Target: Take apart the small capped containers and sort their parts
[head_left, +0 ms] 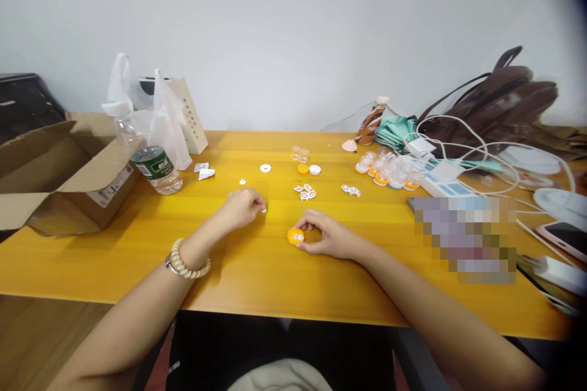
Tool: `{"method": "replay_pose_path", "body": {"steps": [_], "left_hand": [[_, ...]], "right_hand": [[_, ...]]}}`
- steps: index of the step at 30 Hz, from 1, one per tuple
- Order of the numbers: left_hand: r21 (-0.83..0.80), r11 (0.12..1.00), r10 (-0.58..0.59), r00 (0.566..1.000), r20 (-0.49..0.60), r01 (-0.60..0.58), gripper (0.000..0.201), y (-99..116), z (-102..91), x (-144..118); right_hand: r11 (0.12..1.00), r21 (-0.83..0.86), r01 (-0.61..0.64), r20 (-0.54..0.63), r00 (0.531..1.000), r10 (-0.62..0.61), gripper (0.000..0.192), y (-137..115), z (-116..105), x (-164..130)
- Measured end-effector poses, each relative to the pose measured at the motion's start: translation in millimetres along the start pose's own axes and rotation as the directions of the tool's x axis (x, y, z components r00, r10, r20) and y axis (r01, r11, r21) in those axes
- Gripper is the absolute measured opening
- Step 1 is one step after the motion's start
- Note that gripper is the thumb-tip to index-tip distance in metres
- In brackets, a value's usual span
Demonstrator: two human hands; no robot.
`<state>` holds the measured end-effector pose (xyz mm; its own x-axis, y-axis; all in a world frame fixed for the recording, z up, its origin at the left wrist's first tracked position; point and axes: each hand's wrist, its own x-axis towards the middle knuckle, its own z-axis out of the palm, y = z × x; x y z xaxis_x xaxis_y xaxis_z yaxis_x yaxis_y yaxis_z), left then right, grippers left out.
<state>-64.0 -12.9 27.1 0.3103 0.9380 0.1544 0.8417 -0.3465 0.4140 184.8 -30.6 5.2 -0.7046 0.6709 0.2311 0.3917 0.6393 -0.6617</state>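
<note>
Two bare hands rest on the yellow table (114, 256), near its front edge and close to centre. The right hand (328, 237) pinches a small orange disc (296, 236) between thumb and fingertips, fingers narrowly curled around its right rim; the disc sits at or just above the tabletop, left of the palm, with a pale white insert showing on its face. The left hand (241, 208) lies just left of it, fingers loosely bunched with tips down; whether they pinch a tiny part cannot be told. A beaded bracelet (188, 263) circles the left wrist. Judged by look, the disc is light, rigid plastic, smooth and likely a little slippery, so a rim pinch with opposed fingertips seems the sound hold; the white insert looks thin and may pop loose under side pressure. Farther on the table lie several white cut-out pieces (306, 192), a white ring (265, 168), a second orange cap (302, 168) and small clear cups (299, 153), all apparently featherweight and easy to scatter. To the right, a cluster of assembled caps (389, 171) sits beside a power strip (443, 186) and tangled white cables (481, 146). Far left stand a water bottle (153, 162), a plastic bag (165, 116) and an open cardboard box (59, 177). Hard to read: a pixelated patch on the right masks whatever lies there, the brown bag (499, 104) is motion-blurred, the disc's underside is hidden, and the right edge of the frame darkens.
</note>
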Motion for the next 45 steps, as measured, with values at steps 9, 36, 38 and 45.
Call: {"method": "replay_pose_path", "body": {"steps": [9,36,38,45], "left_hand": [[-0.013,0.990,0.138,0.989,-0.049,-0.139,0.014,28.5,8.5,-5.5],[-0.160,0.785,0.617,0.777,0.121,-0.599,0.013,26.2,23.4,13.2],[-0.167,0.799,0.597,0.796,0.103,-0.578,0.012,23.1,25.3,13.7],[0.013,0.834,0.549,0.833,0.066,-0.551,0.013,32.8,27.3,16.6]], "right_hand": [[1.000,0.025,0.013,-0.007,1.000,-0.013,0.020,2.7,1.0,0.4],[0.999,0.030,0.035,-0.035,0.999,-0.034,0.017,10.7,1.3,19.1],[0.999,0.019,0.044,-0.037,0.998,-0.043,0.016,11.0,0.5,21.0],[1.000,-0.022,-0.001,-0.103,0.995,-0.001,0.016,13.5,2.3,18.3]]}}
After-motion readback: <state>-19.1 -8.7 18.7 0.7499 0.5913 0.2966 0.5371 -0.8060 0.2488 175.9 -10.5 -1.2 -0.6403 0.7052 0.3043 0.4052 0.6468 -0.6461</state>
